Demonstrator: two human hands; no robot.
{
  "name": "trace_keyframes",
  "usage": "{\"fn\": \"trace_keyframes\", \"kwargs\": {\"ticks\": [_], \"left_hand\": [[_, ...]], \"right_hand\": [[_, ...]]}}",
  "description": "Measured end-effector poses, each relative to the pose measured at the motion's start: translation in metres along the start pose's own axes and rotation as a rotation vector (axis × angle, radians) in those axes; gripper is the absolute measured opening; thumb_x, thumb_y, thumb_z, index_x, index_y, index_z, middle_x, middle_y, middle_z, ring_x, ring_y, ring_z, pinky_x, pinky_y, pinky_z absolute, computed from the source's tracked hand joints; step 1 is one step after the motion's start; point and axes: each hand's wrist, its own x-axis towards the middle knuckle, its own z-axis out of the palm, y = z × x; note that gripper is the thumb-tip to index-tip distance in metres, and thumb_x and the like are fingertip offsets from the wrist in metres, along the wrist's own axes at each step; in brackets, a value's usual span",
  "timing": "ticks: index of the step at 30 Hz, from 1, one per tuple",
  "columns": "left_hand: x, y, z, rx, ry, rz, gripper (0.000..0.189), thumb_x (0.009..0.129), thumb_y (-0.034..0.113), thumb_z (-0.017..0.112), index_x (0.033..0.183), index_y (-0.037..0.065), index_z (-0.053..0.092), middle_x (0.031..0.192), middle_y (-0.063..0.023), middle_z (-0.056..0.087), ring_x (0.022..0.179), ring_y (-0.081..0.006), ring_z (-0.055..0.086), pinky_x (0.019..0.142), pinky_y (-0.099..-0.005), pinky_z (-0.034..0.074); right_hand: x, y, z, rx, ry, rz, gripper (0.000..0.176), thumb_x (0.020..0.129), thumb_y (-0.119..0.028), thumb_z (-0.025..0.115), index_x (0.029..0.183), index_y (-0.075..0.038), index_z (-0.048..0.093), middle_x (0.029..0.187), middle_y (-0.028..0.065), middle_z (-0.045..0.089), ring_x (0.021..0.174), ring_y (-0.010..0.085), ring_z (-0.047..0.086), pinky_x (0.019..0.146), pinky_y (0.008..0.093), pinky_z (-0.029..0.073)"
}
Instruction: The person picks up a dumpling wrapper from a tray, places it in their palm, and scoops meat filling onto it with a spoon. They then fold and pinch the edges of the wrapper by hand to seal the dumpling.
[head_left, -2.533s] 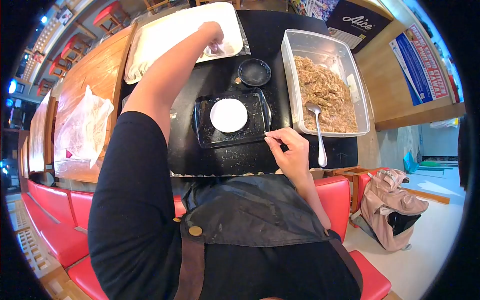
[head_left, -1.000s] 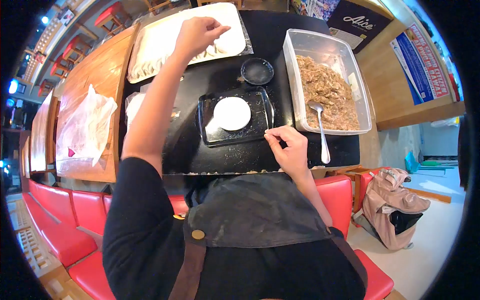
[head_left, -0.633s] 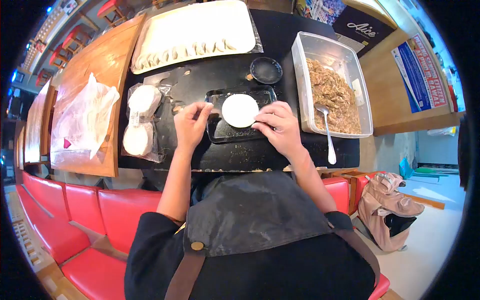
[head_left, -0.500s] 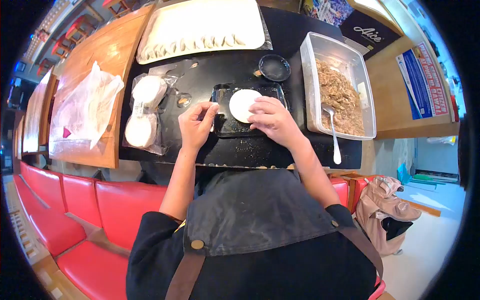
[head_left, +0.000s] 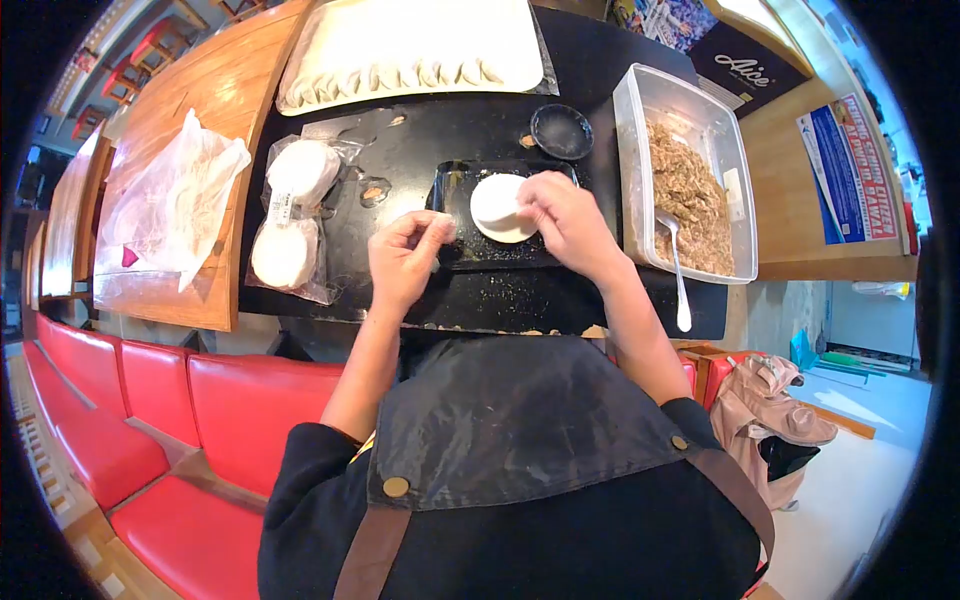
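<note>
While the white discs (head_left: pixel 498 207) are lying on the black tray (head_left: pixel 500 257), the fingers of the nearer right hand (head_left: pixel 570 228) are — as I am seeing it — pinching their right edge, the left hand (head_left: pixel 405 260) hovering leftward, fingers bunched, any hold unclear.

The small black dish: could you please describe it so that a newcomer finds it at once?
On the black table, find the clear container of brown mixture. Just left of it, beyond the rectangular tray, sits the dish; unlike that tray, it is round.
</note>
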Motion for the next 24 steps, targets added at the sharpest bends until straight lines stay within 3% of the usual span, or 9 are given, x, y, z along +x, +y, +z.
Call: {"fn": "trace_keyframes", "kwargs": {"ticks": [1, 3, 8, 10, 16, 24], "left_hand": [[-0.003, 0.006, 0.005, -0.118, -0.075, -0.055, 0.013, 0.087, 0.011, 0.061, 0.086, -0.001, 0.064, 0.077, -0.0050, 0.066, 0.068, -0.0086, 0.060, 0.063, -0.0209, 0.048], [-0.008, 0.011, 0.018, -0.339, -0.186, -0.210, 0.015, 0.089, 0.014, 0.057, 0.088, 0.000, 0.063, 0.082, -0.0061, 0.066, 0.073, -0.0099, 0.062, 0.063, -0.0210, 0.048], [-0.008, 0.039, 0.052, -0.524, -0.206, -0.494, 0.022, 0.091, 0.019, 0.055, 0.101, 0.000, 0.060, 0.088, -0.0063, 0.065, 0.076, -0.0107, 0.062, 0.063, -0.0195, 0.049], [-0.004, 0.038, 0.058, -0.769, -0.084, -0.577, 0.023, 0.091, 0.020, 0.055, 0.101, 0.000, 0.061, 0.087, -0.0060, 0.064, 0.076, -0.0111, 0.063, 0.062, -0.0190, 0.049], [-0.004, 0.028, 0.056, -0.609, -0.143, -0.511, 0.019, 0.091, 0.020, 0.056, 0.093, 0.002, 0.061, 0.085, -0.0050, 0.065, 0.077, -0.0098, 0.063, 0.062, -0.0182, 0.048], [-0.010, 0.025, 0.057, -0.553, -0.149, -0.435, 0.013, 0.089, 0.011, 0.057, 0.092, 0.000, 0.062, 0.083, -0.0035, 0.064, 0.071, -0.0056, 0.058, 0.061, -0.0169, 0.046]], "right_hand": [[0.003, -0.003, -0.002, 0.000, -0.001, 0.000, 0.008, 0.078, -0.006, 0.062, 0.079, 0.000, 0.057, 0.085, 0.0093, 0.061, 0.078, 0.0254, 0.058, 0.068, 0.0318, 0.047], [0.011, -0.009, -0.006, 0.099, 0.049, 0.285, 0.012, 0.081, -0.011, 0.061, 0.080, 0.000, 0.058, 0.078, 0.0095, 0.061, 0.070, 0.0208, 0.058, 0.066, 0.0283, 0.046], [0.014, -0.007, -0.008, 0.216, 0.062, 0.263, 0.012, 0.081, -0.010, 0.063, 0.083, 0.001, 0.060, 0.074, 0.0063, 0.061, 0.067, 0.0116, 0.056, 0.064, 0.0249, 0.045], [0.011, -0.007, -0.007, 0.242, 0.053, 0.273, 0.011, 0.081, -0.010, 0.064, 0.084, 0.001, 0.061, 0.075, 0.0051, 0.061, 0.068, 0.0095, 0.055, 0.064, 0.0246, 0.045], [-0.006, -0.005, -0.001, 0.448, -0.106, 0.450, 0.009, 0.078, -0.006, 0.066, 0.081, 0.001, 0.062, 0.077, 0.0031, 0.061, 0.068, 0.0082, 0.055, 0.064, 0.0232, 0.044], [-0.007, 0.003, 0.003, 0.536, -0.119, 0.476, 0.008, 0.075, -0.002, 0.063, 0.080, 0.003, 0.065, 0.077, 0.0076, 0.062, 0.071, 0.0133, 0.062, 0.065, 0.0253, 0.049]]}}
